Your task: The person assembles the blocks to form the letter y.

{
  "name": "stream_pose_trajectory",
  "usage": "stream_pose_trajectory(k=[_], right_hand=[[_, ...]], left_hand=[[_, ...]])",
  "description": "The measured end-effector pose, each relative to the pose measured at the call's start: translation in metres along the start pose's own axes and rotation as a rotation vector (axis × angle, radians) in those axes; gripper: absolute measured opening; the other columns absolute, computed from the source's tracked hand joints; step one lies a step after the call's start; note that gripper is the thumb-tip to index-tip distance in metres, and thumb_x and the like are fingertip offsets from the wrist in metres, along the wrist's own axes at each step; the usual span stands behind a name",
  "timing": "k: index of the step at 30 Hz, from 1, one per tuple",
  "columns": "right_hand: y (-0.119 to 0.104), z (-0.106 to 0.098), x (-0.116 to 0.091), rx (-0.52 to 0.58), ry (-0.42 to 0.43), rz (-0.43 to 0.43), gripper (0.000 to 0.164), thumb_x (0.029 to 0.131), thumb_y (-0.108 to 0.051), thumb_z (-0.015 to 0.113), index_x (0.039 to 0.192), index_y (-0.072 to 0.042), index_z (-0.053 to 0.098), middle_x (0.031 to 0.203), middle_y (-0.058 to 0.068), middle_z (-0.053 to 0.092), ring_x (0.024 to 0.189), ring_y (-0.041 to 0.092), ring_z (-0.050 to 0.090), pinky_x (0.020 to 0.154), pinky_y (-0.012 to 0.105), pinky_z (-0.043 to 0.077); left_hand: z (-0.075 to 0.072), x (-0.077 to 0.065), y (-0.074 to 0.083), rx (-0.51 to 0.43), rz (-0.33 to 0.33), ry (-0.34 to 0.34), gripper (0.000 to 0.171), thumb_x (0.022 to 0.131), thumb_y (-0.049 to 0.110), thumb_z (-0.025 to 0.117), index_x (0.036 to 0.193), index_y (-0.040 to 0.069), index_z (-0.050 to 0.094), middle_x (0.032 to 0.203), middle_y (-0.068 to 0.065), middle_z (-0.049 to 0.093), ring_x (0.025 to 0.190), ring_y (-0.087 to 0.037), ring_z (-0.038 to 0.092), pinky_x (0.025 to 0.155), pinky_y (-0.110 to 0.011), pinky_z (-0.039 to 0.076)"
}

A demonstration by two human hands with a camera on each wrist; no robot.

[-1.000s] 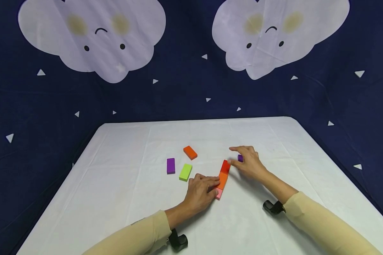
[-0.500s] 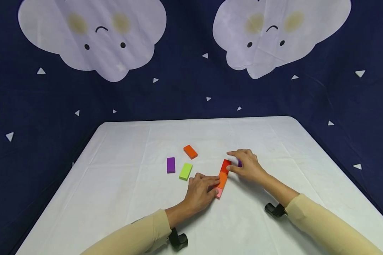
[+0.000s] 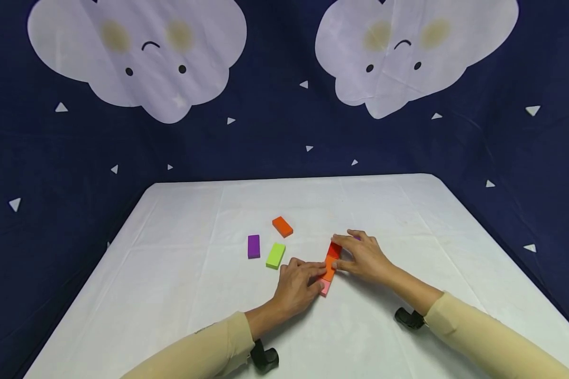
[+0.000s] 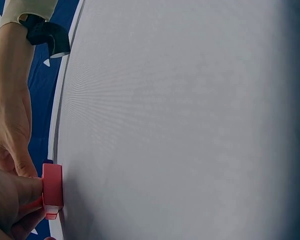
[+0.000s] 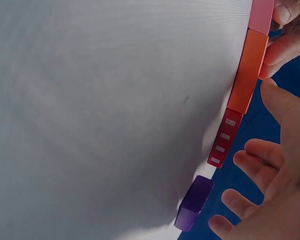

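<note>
A row of blocks runs away from me on the white table: a pink block (image 3: 324, 289) nearest, an orange block (image 3: 328, 271) in the middle, a red block (image 3: 334, 250) at the far end. Straight fingers of my left hand (image 3: 297, 284) touch the orange block from the left, its thumb at the pink one. My right hand (image 3: 367, 258) reaches in from the right, thumb tip at the orange block and index fingertip at the red block's far end. In the right wrist view its other fingers are spread apart. A purple block (image 5: 194, 202) stands just past the red one.
Left of the row lie a second purple block (image 3: 253, 246), a lime green block (image 3: 275, 256) and a second orange block (image 3: 282, 227). The white-covered table (image 3: 194, 221) ends at a dark blue cloth (image 3: 275, 142) with clouds. Each wrist wears a black camera (image 3: 264, 357).
My right hand has drawn nearer along the row; its thumb went from beside the red block to the orange one, and its index fingertip came down to the red block. The left hand stays put.
</note>
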State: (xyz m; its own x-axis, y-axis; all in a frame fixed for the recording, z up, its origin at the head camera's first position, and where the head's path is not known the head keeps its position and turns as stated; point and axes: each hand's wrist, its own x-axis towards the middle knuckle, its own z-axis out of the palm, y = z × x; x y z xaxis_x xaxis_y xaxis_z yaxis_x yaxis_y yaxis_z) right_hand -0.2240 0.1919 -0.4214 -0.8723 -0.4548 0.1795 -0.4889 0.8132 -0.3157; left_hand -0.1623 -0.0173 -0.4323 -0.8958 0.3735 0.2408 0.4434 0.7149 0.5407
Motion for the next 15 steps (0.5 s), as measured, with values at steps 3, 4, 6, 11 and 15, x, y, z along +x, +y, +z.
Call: stream_pose_trajectory(k=[3, 4, 6, 11, 15], right_hand=[[-0.0001, 0.0003, -0.0009, 0.002, -0.004, -0.004, 0.063, 0.08, -0.04, 0.072, 0.133, -0.011, 0.054, 0.138, 0.007, 0.055, 0.133, 0.038, 0.038, 0.097, 0.053, 0.031], [-0.0003, 0.0004, -0.0011, 0.002, -0.003, -0.005, 0.063, 0.08, -0.04, 0.071, 0.133, -0.011, 0.054, 0.137, 0.007, 0.055, 0.133, 0.038, 0.038, 0.097, 0.053, 0.032], [-0.0004, 0.0005, -0.0016, 0.006, -0.003, -0.009, 0.062, 0.08, -0.039, 0.071, 0.133, -0.011, 0.054, 0.137, 0.007, 0.055, 0.132, 0.038, 0.039, 0.097, 0.053, 0.031], [0.0002, 0.0017, -0.0027, 0.019, -0.005, -0.015, 0.061, 0.081, -0.038, 0.071, 0.132, -0.01, 0.055, 0.136, 0.007, 0.056, 0.132, 0.038, 0.04, 0.097, 0.054, 0.031], [0.0008, 0.0026, -0.0027, 0.026, -0.007, -0.023, 0.059, 0.082, -0.038, 0.07, 0.132, -0.01, 0.055, 0.136, 0.006, 0.057, 0.132, 0.037, 0.041, 0.097, 0.054, 0.032]], left_hand=[[0.0004, 0.0001, -0.0003, -0.002, -0.002, 0.0, 0.032, 0.085, 0.02, 0.066, 0.117, 0.017, 0.069, 0.125, 0.011, 0.064, 0.099, -0.013, 0.049, 0.078, -0.03, 0.029], [0.0005, 0.0002, -0.0004, -0.001, -0.001, 0.0, 0.032, 0.085, 0.02, 0.066, 0.116, 0.017, 0.069, 0.125, 0.011, 0.064, 0.099, -0.013, 0.049, 0.079, -0.03, 0.029], [0.0005, 0.0001, -0.0005, 0.002, 0.0, 0.001, 0.032, 0.084, 0.02, 0.066, 0.116, 0.017, 0.069, 0.125, 0.012, 0.064, 0.099, -0.013, 0.049, 0.079, -0.03, 0.029], [0.0002, -0.0002, -0.0005, 0.0, 0.001, -0.001, 0.032, 0.084, 0.02, 0.066, 0.116, 0.017, 0.069, 0.125, 0.012, 0.064, 0.099, -0.013, 0.049, 0.078, -0.03, 0.029], [0.0002, -0.0002, -0.0003, -0.001, 0.001, 0.0, 0.032, 0.084, 0.02, 0.066, 0.116, 0.017, 0.069, 0.124, 0.011, 0.064, 0.099, -0.013, 0.049, 0.078, -0.03, 0.029]])
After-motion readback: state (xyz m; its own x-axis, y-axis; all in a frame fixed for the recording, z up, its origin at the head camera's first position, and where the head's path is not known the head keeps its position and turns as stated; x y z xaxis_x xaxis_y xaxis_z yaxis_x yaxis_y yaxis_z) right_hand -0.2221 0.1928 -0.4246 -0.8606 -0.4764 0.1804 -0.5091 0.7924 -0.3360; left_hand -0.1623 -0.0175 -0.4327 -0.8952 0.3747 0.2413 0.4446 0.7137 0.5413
